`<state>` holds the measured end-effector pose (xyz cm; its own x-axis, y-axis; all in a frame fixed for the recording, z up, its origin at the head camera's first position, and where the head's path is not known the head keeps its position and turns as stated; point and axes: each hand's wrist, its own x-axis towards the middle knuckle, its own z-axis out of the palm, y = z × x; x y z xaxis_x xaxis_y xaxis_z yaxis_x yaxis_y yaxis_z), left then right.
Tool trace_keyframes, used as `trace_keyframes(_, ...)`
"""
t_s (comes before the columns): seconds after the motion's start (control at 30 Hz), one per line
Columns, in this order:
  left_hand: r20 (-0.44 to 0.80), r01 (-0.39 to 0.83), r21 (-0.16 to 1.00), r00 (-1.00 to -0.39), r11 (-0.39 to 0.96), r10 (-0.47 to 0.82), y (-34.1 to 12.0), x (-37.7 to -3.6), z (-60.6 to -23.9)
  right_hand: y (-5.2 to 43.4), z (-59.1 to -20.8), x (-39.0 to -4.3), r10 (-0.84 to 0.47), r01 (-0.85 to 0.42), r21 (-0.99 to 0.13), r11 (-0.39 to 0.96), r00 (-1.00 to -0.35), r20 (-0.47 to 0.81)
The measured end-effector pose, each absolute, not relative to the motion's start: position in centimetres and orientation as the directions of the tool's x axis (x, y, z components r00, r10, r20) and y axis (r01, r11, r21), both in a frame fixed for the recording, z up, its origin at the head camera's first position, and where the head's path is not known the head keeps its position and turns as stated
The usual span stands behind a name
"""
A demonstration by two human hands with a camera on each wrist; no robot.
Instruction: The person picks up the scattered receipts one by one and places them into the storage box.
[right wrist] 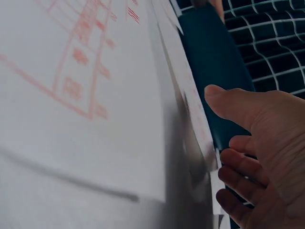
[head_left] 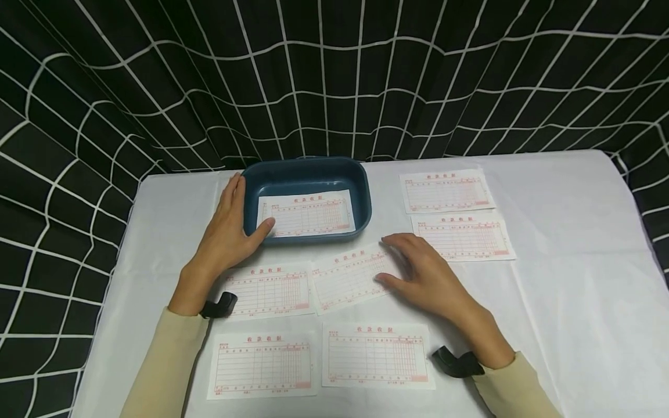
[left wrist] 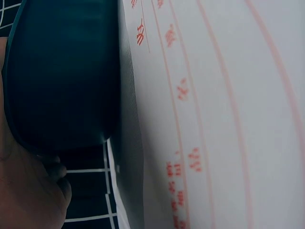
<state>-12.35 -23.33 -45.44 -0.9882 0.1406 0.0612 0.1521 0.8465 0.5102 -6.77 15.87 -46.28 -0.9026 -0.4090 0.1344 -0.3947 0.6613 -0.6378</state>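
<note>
My left hand (head_left: pixel 226 232) holds the near-left corner of a dark blue plastic tub (head_left: pixel 367 197), fingers along its left side and thumb over the front rim. In the left wrist view the fingertips (left wrist: pixel 58 174) show past the tub wall. Inside the tub lies a white receipt slip with red print (head_left: pixel 308 215). Right of it, my right hand (head_left: pixel 431 276) hovers over the right end of a tilted receipt slip (head_left: pixel 347 281), fingers loosely bent, thumb apart. In the right wrist view nothing shows between the thumb and fingers (right wrist: pixel 245 169).
More receipt slips lie on the white tablecloth (head_left: pixel 569 290): one under the left wrist (head_left: pixel 272 290), two in the front row (head_left: pixel 263 366), (head_left: pixel 377 357), and two at the right (head_left: pixel 446 191), (head_left: pixel 470 235). A black cloth with white grid lines (head_left: pixel 340 75) hangs behind the table.
</note>
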Motion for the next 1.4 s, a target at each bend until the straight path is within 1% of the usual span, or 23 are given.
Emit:
trace_keyframes(0.2, 0.06, 0.153, 0.512, -0.988, 0.845, 0.142, -23.23, -12.38, -45.36, 15.4, -46.63, -6.61, -0.431, -0.395, -0.593, 0.701, -0.898, 0.088)
trace_keyframes(0.67, 0.063, 0.151, 0.512, -0.988, 0.846, 0.139, -23.51, -12.37, -45.35, 15.52, -46.75, -6.48, -0.443, -0.421, -0.568, 0.707, -0.89, 0.109)
trace_keyframes(1.1, 0.063, 0.149, 0.51, -0.989, 0.847, 0.136, -23.4, -12.34, -45.29, 15.18, -46.68, -6.54, -0.425, -0.44, -0.588, 0.678, -0.888, 0.175)
trace_keyframes(1.4, 0.073, 0.157, 0.505, -0.987, 0.848, 0.14, -23.29, -12.31, -45.34, 15.64, -46.39, -6.55, -0.427, -0.421, -0.61, 0.672, -0.892, 0.146)
